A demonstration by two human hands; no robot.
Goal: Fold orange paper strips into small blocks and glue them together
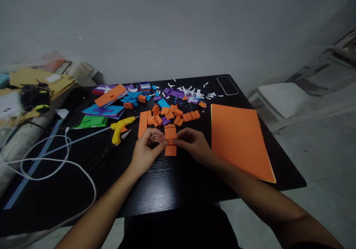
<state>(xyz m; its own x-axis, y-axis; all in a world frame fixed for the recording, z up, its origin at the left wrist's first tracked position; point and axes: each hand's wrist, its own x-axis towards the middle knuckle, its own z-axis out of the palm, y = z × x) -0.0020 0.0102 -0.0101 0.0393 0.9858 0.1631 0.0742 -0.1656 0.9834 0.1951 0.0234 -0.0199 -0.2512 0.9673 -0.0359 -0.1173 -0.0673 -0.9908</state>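
Note:
A creased strip of orange paper (170, 151) is held upright between my hands over the black table. My left hand (150, 145) pinches its left edge with thumb and fingers. On the other side, my right hand (194, 143) grips the right edge, thumb across the front. Just beyond lie several small folded orange paper pieces (178, 113), with a purple one (165, 121) among them. A longer orange paper strip (142, 123) rests behind my left fingers, partly hidden by them.
Left of my hands are a yellow glue gun (120, 129), stacked coloured papers (104, 110) and a looping white cable (80, 163). Paper scraps (191, 92) and a phone (227, 85) lie at the back. A large orange sheet (237, 139) covers the right side.

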